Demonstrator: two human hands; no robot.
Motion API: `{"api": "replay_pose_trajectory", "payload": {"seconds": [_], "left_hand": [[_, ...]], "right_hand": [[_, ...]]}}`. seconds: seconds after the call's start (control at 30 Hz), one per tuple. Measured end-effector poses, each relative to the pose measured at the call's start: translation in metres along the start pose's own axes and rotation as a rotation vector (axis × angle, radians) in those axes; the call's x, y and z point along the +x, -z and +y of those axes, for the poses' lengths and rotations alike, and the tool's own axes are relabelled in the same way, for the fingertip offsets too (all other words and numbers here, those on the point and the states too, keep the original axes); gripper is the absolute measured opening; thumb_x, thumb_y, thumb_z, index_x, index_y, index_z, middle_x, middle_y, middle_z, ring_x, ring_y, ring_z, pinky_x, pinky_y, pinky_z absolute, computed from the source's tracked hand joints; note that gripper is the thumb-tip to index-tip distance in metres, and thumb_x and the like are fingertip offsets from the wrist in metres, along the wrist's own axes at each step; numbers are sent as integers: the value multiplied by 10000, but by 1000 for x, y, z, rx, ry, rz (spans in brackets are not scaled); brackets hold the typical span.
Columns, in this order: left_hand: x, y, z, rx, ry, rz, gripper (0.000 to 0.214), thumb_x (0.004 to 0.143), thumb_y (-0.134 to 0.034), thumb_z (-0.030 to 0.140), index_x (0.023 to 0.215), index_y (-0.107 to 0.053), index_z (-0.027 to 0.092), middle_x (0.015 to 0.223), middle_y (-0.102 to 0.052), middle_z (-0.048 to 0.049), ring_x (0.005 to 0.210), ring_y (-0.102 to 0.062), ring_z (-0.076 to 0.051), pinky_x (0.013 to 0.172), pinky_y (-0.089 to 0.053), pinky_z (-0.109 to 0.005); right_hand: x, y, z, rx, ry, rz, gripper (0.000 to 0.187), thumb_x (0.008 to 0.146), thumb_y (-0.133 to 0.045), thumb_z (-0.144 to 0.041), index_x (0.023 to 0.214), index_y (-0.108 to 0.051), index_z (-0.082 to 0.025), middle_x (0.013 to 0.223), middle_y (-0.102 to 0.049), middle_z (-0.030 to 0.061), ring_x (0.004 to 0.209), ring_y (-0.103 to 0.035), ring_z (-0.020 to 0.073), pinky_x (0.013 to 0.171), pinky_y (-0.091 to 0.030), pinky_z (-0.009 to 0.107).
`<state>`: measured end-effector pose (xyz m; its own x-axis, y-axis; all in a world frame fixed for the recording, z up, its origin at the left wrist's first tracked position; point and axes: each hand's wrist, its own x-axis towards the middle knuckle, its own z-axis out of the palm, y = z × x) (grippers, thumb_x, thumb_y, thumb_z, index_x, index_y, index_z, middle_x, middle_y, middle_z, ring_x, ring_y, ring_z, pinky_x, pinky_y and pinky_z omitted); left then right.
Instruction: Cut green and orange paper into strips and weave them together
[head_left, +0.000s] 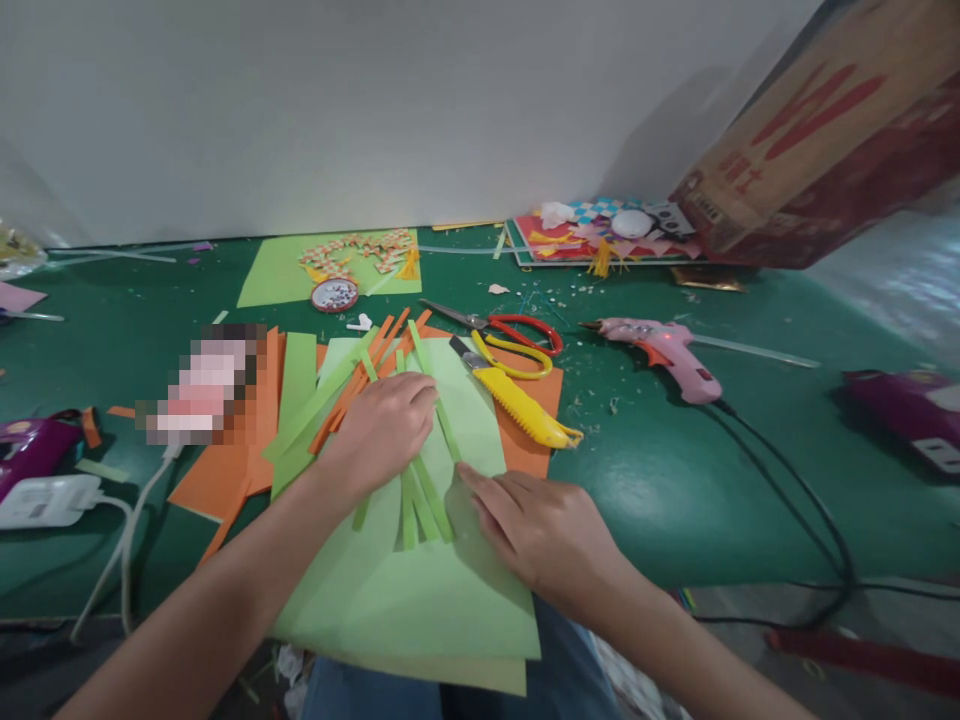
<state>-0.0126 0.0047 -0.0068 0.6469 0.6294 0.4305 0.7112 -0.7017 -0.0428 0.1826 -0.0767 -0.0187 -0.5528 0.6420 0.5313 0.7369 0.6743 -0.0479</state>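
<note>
Narrow green paper strips [431, 505] lie fanned over light green paper sheets [390, 610], which overhang the table's front edge. My left hand [386, 425] is closed over the strips, its fingertips partly hidden beneath it. One longer green strip [444, 415] slants past those fingers to my right hand [536, 520], whose thumb and forefinger are closed at its lower end. Beyond my left hand, orange paper strips [349, 405] lie crossed with more green ones. A yellow utility knife [521, 405] rests to the right of the strips, with red-and-yellow-handled scissors [525, 330] behind it.
A pink glue gun [664, 350] with a glue stick and black cable lies on the right. Orange sheets [217, 470] and a blurred-out device [206, 390] on a white cable are at left. Behind stand a round dish of beads [334, 294] and a cardboard box [817, 140].
</note>
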Motion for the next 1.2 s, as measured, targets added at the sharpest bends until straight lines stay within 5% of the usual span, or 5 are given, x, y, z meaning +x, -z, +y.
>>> {"api": "replay_pose_trajectory", "payload": {"seconds": [0.57, 0.87, 1.0, 1.2], "left_hand": [[0, 2, 2, 0, 17, -31, 208, 926, -471, 145, 945, -677, 124, 1055, -729, -107, 941, -692, -209, 834, -569, -334], [-2, 1, 2, -56, 85, -83, 352, 945, -509, 417, 1045, -644, 107, 1133, -686, -166, 1024, -665, -269, 849, -547, -399], [-2, 5, -1, -22, 78, -69, 324, 924, -555, 411, 1014, -649, 114, 1116, -692, -152, 1018, -665, -255, 861, -538, -377], [-2, 8, -3, -22, 8, -84, 179, 934, -560, 270, 891, -680, 144, 1017, -737, -92, 966, -690, -210, 867, -550, -340]], "right_hand": [[1, 0, -2, -2, 7, -2, 283, 896, -440, -93, 1009, -698, -77, 557, -625, -10, 492, -573, 103, 450, -334, 274], [15, 14, 17, 11, -108, 79, 278, 946, -437, -168, 1073, -674, -95, 636, -671, 11, 519, -572, 103, 517, -406, 241], [28, 19, 37, -250, -184, 25, 267, 939, -456, -216, 1039, -671, -92, 876, -706, 125, 801, -645, 232, 686, -477, 332], [31, 2, 47, -278, -261, -117, 276, 931, -486, -269, 1098, -628, -101, 905, -671, 127, 777, -635, 251, 653, -486, 346]]}}
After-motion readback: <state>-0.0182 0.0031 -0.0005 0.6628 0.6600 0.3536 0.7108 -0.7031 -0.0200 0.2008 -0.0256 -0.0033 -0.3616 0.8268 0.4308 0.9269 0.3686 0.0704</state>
